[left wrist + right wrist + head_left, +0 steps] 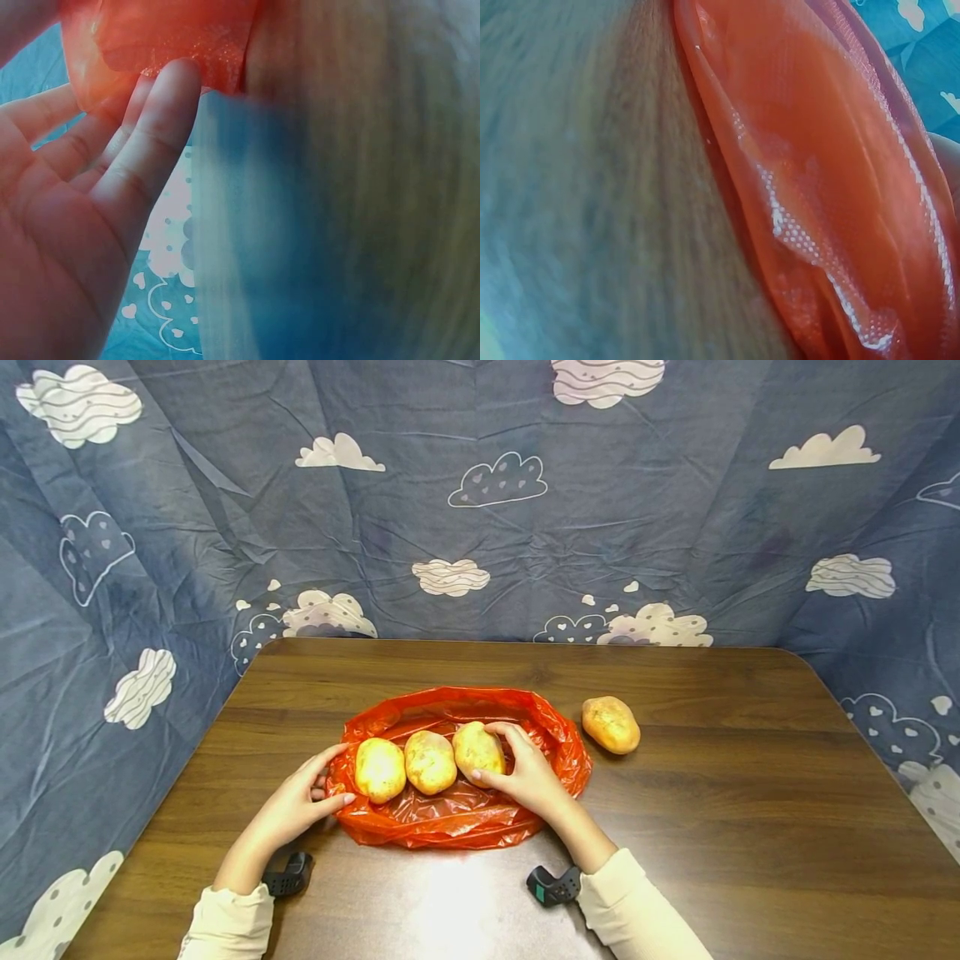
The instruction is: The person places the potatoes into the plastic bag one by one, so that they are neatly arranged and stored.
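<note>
A red plastic bag (pixel 457 835) lies spread open on the table, its rim turned outward. Inside it three potatoes sit in a row: a left potato (pixel 380 770), a middle potato (pixel 431 763) and a right potato (pixel 474 752). My right hand (pixel 525 774) reaches over the bag's right side and grips the right potato between thumb and fingers. At the bag's left end, my left hand (pixel 303 793) rests against the plastic with thumb and fingers apart. In the left wrist view its fairly straight fingers (pixel 161 127) touch the bag. The bag's side hides most of the right hand in the right wrist view.
Another potato (pixel 611 725) lies on the brown wooden table (pixel 720 827), just right of the bag. Black straps (pixel 553 887) are around both wrists. A blue cloud-patterned curtain (pixel 420 527) hangs behind the table and along its sides.
</note>
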Motion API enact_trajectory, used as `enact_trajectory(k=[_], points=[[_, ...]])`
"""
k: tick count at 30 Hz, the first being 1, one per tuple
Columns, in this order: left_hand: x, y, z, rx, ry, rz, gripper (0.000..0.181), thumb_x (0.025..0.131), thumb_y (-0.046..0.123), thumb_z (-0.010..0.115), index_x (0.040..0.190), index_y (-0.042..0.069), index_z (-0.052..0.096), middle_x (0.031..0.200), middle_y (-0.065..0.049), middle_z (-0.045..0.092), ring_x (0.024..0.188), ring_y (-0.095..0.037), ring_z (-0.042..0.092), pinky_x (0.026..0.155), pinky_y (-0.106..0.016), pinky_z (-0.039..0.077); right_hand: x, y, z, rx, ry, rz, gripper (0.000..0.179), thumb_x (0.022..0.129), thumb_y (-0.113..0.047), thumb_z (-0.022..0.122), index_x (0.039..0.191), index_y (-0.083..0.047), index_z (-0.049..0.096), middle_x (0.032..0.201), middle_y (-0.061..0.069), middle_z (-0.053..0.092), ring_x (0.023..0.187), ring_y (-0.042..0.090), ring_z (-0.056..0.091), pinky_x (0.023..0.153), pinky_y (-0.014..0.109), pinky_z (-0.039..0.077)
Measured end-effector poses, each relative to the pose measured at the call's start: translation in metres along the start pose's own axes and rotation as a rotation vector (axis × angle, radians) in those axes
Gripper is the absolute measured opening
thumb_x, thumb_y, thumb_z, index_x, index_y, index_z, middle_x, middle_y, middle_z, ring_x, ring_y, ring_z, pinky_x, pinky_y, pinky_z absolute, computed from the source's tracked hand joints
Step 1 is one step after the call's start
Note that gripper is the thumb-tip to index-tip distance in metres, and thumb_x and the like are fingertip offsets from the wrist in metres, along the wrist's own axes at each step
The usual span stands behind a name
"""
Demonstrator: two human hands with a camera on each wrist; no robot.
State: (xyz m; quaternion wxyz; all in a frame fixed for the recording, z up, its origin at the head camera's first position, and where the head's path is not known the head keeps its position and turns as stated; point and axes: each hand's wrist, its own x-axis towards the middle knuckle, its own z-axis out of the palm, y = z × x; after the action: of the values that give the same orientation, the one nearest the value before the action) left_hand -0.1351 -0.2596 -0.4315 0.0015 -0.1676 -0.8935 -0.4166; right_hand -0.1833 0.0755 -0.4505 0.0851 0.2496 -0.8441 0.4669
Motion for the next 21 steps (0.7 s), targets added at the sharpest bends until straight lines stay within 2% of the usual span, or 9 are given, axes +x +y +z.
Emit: enact_trajectory(k=[4, 8, 13, 16, 21], points=[[0.000, 0.000, 0.000, -0.001, -0.002, -0.002, 0.065, 0.078, 0.010, 0.070, 0.133, 0.001, 0.036, 0.116, -0.024, 0.044, 0.083, -0.022, 0.053, 0.068, -0.026, 0.050, 0.000, -0.001, -0.002, 0.027, -0.002, -0.004, 0.061, 0.070, -0.023, 0.078, 0.121, -0.008, 0.048, 0.118, 0.005, 0.049, 0.109, 0.019, 0.046, 0.091, 0.039, 0.039], [0.000, 0.000, 0.000, 0.001, -0.001, -0.005, 0.065, 0.078, 0.011, 0.070, 0.133, 0.001, 0.037, 0.117, -0.024, 0.044, 0.084, -0.022, 0.052, 0.068, -0.027, 0.050, 0.001, -0.007, -0.008, 0.080, 0.001, -0.007, 0.061, 0.071, -0.018, 0.078, 0.122, -0.004, 0.047, 0.120, 0.009, 0.048, 0.111, 0.025, 0.046, 0.091, 0.039, 0.040], [0.000, 0.000, -0.001, -0.001, -0.004, -0.010, 0.065, 0.078, 0.011, 0.071, 0.133, 0.002, 0.037, 0.117, -0.024, 0.044, 0.085, -0.022, 0.053, 0.069, -0.028, 0.050, -0.001, -0.031, -0.022, 0.142, 0.037, -0.051, 0.058, 0.071, -0.005, 0.076, 0.120, 0.003, 0.046, 0.117, 0.021, 0.048, 0.107, 0.037, 0.047, 0.089, 0.048, 0.040], [0.000, 0.001, 0.000, -0.005, -0.007, -0.008, 0.066, 0.078, 0.011, 0.070, 0.133, 0.002, 0.036, 0.117, -0.024, 0.044, 0.085, -0.022, 0.053, 0.069, -0.028, 0.050, -0.002, -0.042, -0.029, 0.128, 0.062, -0.069, 0.056, 0.071, -0.001, 0.075, 0.119, 0.004, 0.047, 0.115, 0.021, 0.049, 0.106, 0.037, 0.048, 0.090, 0.049, 0.038], [0.000, 0.001, -0.001, -0.005, -0.005, -0.015, 0.066, 0.078, 0.011, 0.071, 0.133, 0.002, 0.036, 0.115, -0.023, 0.045, 0.084, -0.022, 0.052, 0.068, -0.027, 0.050, -0.003, -0.044, -0.034, 0.109, 0.097, -0.083, 0.056, 0.071, 0.001, 0.074, 0.119, 0.007, 0.046, 0.117, 0.022, 0.050, 0.108, 0.035, 0.047, 0.093, 0.046, 0.036]])
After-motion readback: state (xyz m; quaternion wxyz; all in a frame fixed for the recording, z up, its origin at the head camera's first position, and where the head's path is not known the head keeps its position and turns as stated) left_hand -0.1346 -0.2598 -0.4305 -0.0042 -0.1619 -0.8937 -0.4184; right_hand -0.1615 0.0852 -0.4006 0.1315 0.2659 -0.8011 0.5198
